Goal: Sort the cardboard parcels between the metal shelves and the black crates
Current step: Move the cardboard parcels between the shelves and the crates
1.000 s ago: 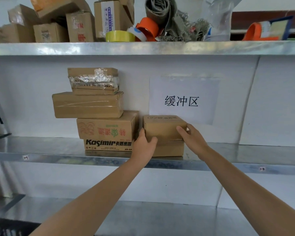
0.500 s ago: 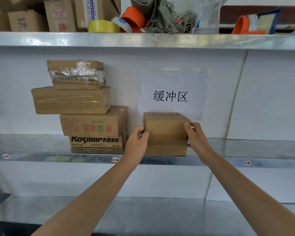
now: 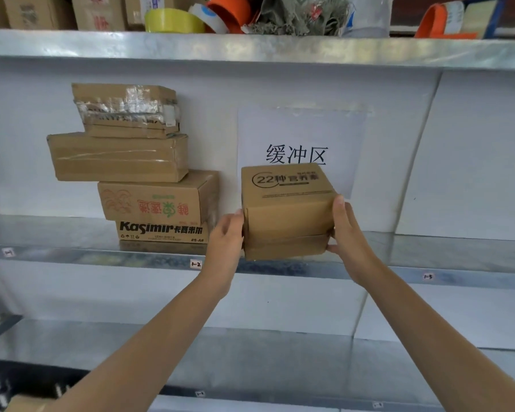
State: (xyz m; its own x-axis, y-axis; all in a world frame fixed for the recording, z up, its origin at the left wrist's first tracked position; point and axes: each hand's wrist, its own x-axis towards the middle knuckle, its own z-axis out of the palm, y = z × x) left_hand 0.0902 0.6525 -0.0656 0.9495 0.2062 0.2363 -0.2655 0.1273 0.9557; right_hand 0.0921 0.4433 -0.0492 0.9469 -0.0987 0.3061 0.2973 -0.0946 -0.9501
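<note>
A brown cardboard parcel with "22" printed on its top is held between both my hands, just above the front edge of the middle metal shelf. My left hand presses its left side. My right hand grips its right side and lower corner. The parcel tilts slightly, its top facing me. To its left on the same shelf stands a stack of several cardboard parcels, the bottom one marked "Kasimir".
A white paper sign hangs on the wall behind the parcel. The top shelf carries more boxes, tape rolls and clutter. A lower metal shelf lies below. A black crate shows at bottom left.
Both hands closed on the parcel's sides and drew it off the shelf toward me, so its printed top now shows. The view shifted a little.
</note>
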